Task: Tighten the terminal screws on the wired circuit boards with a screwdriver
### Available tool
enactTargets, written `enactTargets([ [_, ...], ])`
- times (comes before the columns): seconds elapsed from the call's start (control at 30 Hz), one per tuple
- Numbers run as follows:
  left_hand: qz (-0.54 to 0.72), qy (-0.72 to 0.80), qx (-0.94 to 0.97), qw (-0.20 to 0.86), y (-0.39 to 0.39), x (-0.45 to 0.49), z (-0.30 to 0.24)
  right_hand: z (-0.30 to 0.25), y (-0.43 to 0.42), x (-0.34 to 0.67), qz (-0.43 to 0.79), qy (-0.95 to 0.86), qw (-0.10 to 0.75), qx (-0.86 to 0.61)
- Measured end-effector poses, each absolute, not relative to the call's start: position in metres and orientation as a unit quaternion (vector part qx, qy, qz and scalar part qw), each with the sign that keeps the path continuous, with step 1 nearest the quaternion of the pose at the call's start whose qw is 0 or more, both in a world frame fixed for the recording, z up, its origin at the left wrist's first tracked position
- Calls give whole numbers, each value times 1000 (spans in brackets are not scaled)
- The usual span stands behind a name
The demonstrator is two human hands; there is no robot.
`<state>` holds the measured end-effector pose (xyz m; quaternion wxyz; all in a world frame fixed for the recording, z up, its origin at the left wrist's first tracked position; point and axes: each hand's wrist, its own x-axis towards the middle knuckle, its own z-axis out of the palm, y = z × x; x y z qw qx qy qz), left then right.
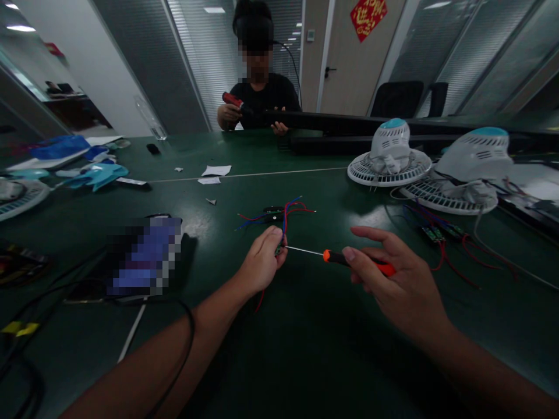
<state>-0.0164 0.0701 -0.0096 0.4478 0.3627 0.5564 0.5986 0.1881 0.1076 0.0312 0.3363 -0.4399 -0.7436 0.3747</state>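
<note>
Between its thumb and fingers, my left hand (263, 256) pinches a small green circuit board (278, 249) with red and blue wires (285, 218) rising from it. My right hand (393, 273) is closed around the orange and black handle of a screwdriver (336, 256), its index finger lifted. The thin metal shaft points left, and its tip reaches the board by my left fingers; the exact contact is hidden. Just beyond my left hand, another small board with a black part (273, 214) and loose wires lies on the green table (314, 337).
White fan-like units (390, 154) stand at the right, near several wired green boards (433, 234). A phone-like screen (146, 256) and black cables (190, 320) are on the left. Paper scraps (217, 170) lie farther back. Across the table, a person (258, 87) holds a red tool (232, 100).
</note>
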Motion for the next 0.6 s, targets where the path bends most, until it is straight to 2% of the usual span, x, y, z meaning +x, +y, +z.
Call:
enactTargets([
  [0.6, 586, 568, 392, 425, 70, -17, -9, 30, 110, 191, 390, -738, 311, -455],
])
